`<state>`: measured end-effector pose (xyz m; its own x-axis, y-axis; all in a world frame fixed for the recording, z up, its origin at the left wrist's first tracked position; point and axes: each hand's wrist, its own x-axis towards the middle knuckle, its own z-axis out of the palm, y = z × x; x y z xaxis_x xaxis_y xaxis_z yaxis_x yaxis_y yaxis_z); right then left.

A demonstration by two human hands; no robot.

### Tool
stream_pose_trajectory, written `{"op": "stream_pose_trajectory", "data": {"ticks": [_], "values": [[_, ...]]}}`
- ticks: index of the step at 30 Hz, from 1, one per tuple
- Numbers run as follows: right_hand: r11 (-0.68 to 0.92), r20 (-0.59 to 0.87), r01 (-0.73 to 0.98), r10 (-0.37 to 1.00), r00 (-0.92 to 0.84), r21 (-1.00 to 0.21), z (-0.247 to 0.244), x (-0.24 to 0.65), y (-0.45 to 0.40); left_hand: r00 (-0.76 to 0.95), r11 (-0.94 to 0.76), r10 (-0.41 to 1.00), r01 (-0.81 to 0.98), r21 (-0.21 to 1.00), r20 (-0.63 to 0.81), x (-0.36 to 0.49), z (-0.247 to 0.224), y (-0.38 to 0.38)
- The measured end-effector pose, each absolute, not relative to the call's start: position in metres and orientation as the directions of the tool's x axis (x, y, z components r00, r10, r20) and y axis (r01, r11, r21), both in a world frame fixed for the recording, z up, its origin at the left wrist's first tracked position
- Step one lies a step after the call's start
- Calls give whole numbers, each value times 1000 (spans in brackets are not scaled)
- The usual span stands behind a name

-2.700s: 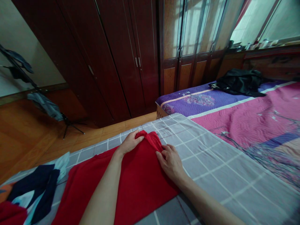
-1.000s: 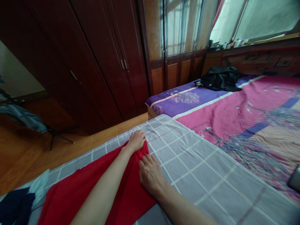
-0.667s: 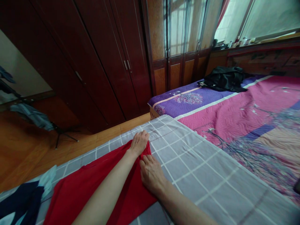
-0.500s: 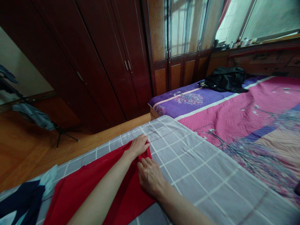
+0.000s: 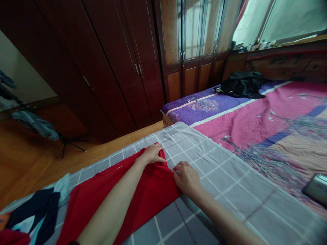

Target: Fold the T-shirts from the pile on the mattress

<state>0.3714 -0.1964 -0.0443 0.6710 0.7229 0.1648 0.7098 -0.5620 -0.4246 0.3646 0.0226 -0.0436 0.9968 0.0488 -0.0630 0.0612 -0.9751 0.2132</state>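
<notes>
A red cloth garment (image 5: pixel 143 190) lies spread on the grey checked sheet (image 5: pixel 219 177). My left hand (image 5: pixel 152 153) rests on its far corner, thumb apart from the fingers, which lie over the fabric. Beside the garment's right edge is my right hand (image 5: pixel 187 177), its fingers bent and the thumb side close to the red cloth. Whether its fingertips pinch any fabric is hard to make out. Some folds show in the cloth near my left hand.
Dark blue and pale clothes (image 5: pixel 35 211) lie at the lower left. A pink and purple bed (image 5: pixel 230 126) holds a black garment (image 5: pixel 242 85) and a phone (image 5: pixel 316 189). Dark red wardrobes (image 5: pixel 122 68) stand behind; a rack (image 5: pixel 63 144) stands left.
My right hand has moved right, away from my left hand, and the red cloth's right side now lies flatter and wider. My left thumb has spread. The phone has come further into view.
</notes>
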Motion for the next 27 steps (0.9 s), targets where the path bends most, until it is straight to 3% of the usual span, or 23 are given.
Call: {"op": "stream_pose_trajectory", "data": {"ticks": [9, 16, 22, 27], "values": [[-423, 252, 778, 779, 574, -465, -55, 346, -211, 990, -968, 25, 59, 245, -140, 360, -34, 12], [-200, 386, 902, 853, 352, -383, -64, 337, -209, 982, -958, 117, 151, 244, -151, 351, -38, -5], [-414, 363, 744, 682, 635, -524, -63, 361, -210, 974, -942, 91, 152, 299, -207, 343, -36, -4], [-433, 336, 731, 684, 648, -528, -64, 370, -211, 969, -929, 57, 140, 343, -242, 341, -33, 0]]}}
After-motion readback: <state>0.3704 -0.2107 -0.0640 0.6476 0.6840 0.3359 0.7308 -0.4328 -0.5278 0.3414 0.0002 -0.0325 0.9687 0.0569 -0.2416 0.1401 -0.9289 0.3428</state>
